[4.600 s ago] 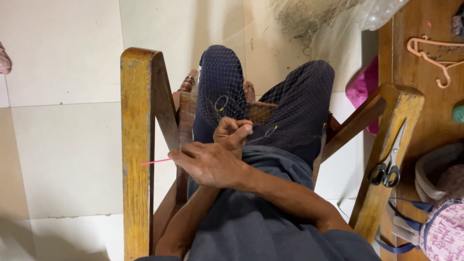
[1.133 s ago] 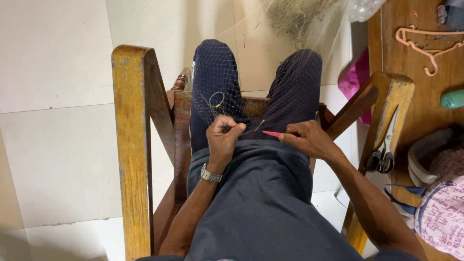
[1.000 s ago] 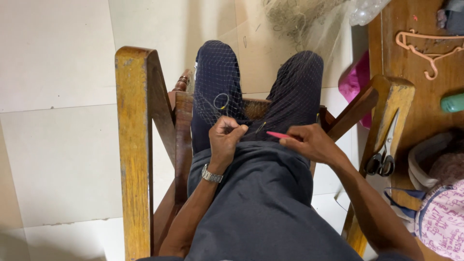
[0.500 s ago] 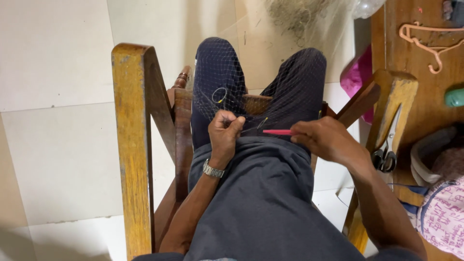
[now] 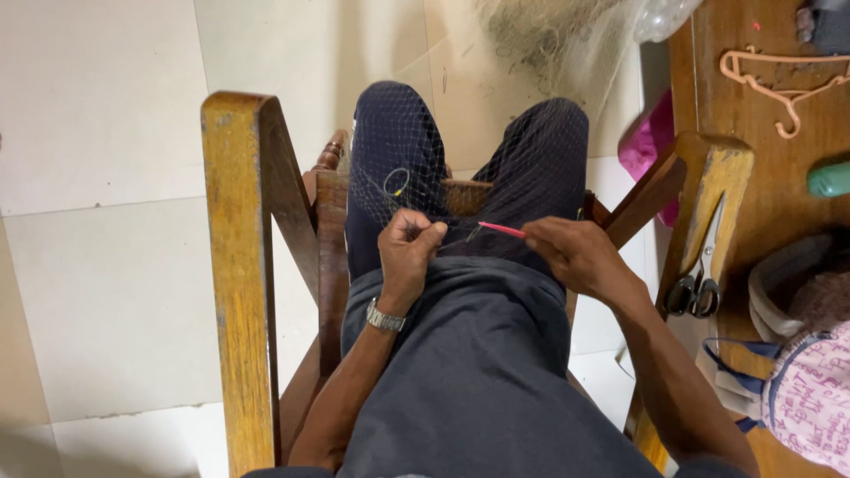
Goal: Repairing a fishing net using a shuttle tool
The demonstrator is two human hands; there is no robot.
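A pale tiled floor (image 5: pixel 106 265) was seen below and to the left of both grips. A wooden chair (image 5: pixel 237 265) was occupied by the person, its yellowed arm standing left of the left grip and its other arm (image 5: pixel 708 177) just right of the right grip. A wooden table (image 5: pixel 770 150) was placed further right, and a pink hanger (image 5: pixel 779 80), a green object (image 5: pixel 830 179) and some patterned cloth (image 5: pixel 810 398) were carried on it. Scissors (image 5: pixel 699 265) were hung on the chair arm, near the right wrist. A heap of pale netting (image 5: pixel 549 35) was piled on the floor beyond the knees.

A fine dark net (image 5: pixel 398 168) was draped over both knees, and its near edge was drawn up to the grips. The left hand (image 5: pixel 407 257), with a metal watch (image 5: pixel 385 317) worn on the wrist, was closed into a fist, the net being pinched between thumb and curled fingers. The right hand (image 5: pixel 575 257) was closed on a thin red needle (image 5: pixel 500 230), which was held level, its tip pointed at the left grip and stopped just short of it, over the lap.

Compared with half a second before, the needle had been brought nearer the left hand, while the left grip had been kept where it was.
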